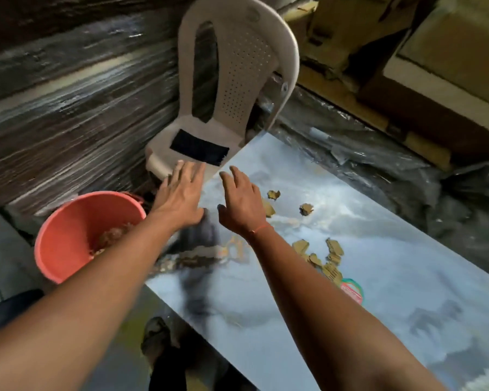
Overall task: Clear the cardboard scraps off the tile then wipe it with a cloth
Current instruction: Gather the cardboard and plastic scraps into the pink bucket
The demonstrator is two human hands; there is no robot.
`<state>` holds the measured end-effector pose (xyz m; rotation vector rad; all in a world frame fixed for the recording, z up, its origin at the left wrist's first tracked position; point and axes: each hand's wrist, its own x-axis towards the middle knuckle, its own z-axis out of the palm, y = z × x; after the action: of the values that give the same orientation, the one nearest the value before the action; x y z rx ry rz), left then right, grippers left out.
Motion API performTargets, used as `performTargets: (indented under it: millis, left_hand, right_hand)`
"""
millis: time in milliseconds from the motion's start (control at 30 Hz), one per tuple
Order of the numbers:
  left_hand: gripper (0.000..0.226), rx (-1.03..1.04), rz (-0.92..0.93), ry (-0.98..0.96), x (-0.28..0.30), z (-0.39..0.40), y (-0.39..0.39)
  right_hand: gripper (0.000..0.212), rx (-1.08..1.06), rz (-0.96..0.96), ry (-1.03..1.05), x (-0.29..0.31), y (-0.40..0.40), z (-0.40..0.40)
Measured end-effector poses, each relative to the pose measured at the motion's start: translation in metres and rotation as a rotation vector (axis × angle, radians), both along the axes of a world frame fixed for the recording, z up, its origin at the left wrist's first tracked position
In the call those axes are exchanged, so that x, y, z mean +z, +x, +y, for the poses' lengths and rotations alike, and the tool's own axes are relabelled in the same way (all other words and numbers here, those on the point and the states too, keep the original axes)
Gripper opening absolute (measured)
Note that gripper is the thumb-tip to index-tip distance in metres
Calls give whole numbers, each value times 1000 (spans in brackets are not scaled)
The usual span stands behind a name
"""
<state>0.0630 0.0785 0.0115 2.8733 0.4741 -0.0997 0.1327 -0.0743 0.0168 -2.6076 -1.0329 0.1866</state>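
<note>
While both arms stretch forward over the near end of the tile, I see the left hand spread flat with straight fingers, holding nothing, out past the tile's left edge and just short of the chair. I see the right hand above the tile, fingers loosely extended and likewise empty, with a thin red thread round its wrist. Cardboard scraps lie scattered on the glossy blue-grey surface: a cluster beside the right forearm, two loose bits farther up near the fingers. A dark cloth lies flat on the chair seat, just beyond the left fingertips. Left of the tile stands a pink bucket with brownish bits inside (too blurred for me to tell what they are). Plastic-wrapped stacks fill the left background
</note>
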Motion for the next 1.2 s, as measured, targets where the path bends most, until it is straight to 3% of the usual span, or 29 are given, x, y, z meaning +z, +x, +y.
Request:
performTargets:
  millis: [200,300,533,700,900,1067,1200]
  left_hand:
    - [111,-129,-3,-79,20,-99,19]
    - [103,-121,70,-240,22,-134,18]
    - [107,-147,165,-524,-23,-168,6]
    - [80,-79,13,-768,-54,-173,5]
    - [67,27,-145,-642,-74,-138,46]
    - [73,4,-45,-566,-78,-108,107]
    - [76,-167,62,-523,-91,-111,140]
  right_hand:
    - [79,-141,35,27,10,2,-121]
    - [82,-227,59,54,4,1,-175]
    - [69,-596,215,238,-47,-25,-274]
    - [71,-841,353,428,-84,-50,-290]
    - [79,-888,335,407,-108,-53,-266]
    - [79,-877,262,360,-119,-27,-246]
    - [71,-807,260,338,-118,3,-241]
